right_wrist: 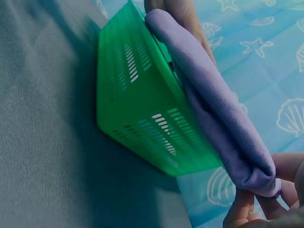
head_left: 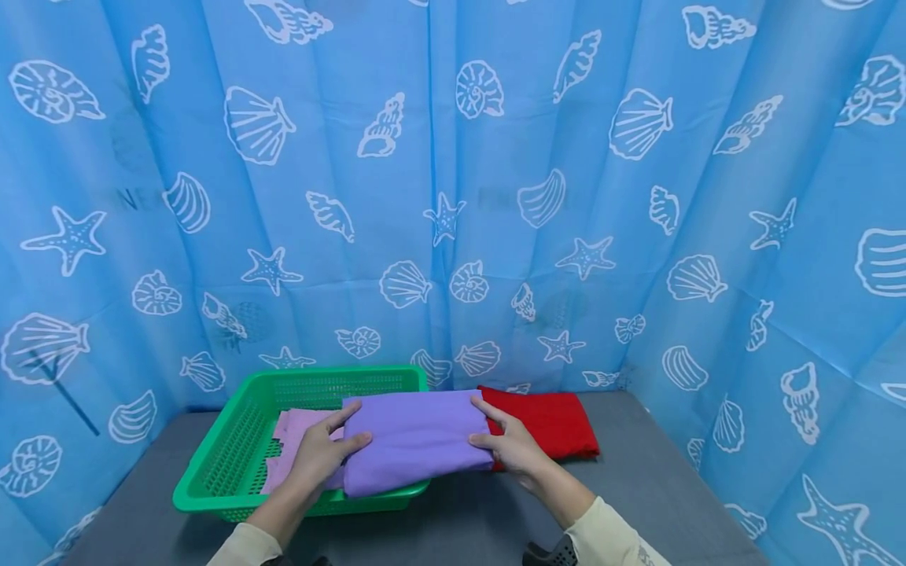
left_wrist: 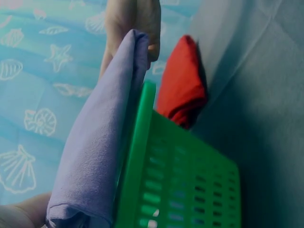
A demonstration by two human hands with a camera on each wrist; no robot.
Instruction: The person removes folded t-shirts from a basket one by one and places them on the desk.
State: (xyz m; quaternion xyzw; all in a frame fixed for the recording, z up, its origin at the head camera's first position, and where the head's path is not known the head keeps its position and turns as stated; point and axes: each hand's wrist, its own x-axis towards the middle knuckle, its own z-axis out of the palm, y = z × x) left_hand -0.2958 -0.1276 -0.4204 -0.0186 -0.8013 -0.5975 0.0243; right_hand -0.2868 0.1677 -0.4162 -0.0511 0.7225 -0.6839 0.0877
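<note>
Both hands hold a folded purple cloth level, above the right side of a green plastic basket. My left hand grips its left edge, thumb on top. At the opposite edge, my right hand pinches the cloth; the right wrist view shows the fingers beneath and the folded layers between. Inside the basket lies a pink cloth, partly hidden by the left hand and the purple cloth. A folded red cloth rests on the table behind the right hand, its left part covered from view.
The grey table carries the basket on its left and the red cloth at the back right. A blue curtain with white shells and starfish hangs behind and along both sides. The basket's rim stands close beside the purple cloth.
</note>
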